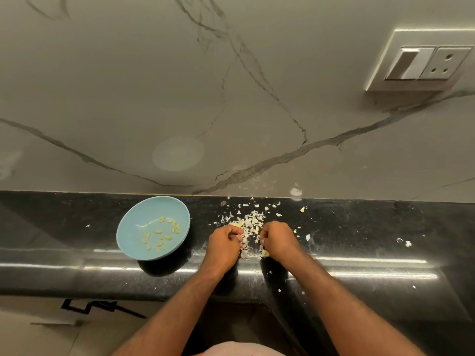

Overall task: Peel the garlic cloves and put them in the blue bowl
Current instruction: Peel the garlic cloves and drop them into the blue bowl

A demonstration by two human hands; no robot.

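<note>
While your left grip point(225, 240) and right grip point(279, 240) sit curled, knuckles up, in the peel pile point(253, 222) on the bench point(359, 227), can't tell what either pinches. Blue bowl point(133, 235) with peeled cloves point(164, 235) sits just left of your left grip.

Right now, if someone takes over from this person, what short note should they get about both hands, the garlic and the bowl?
Left hand: fingers curled over the heap of white papery garlic skins; what it holds is hidden.
Right hand: the same, just beside it.
The round light-blue bowl stands left of the hands on the black stone counter.
Done: many small peeled yellowish cloves lie in the bowl.
Left: one loose clove lies near the wall; more may be in the heap.
</note>
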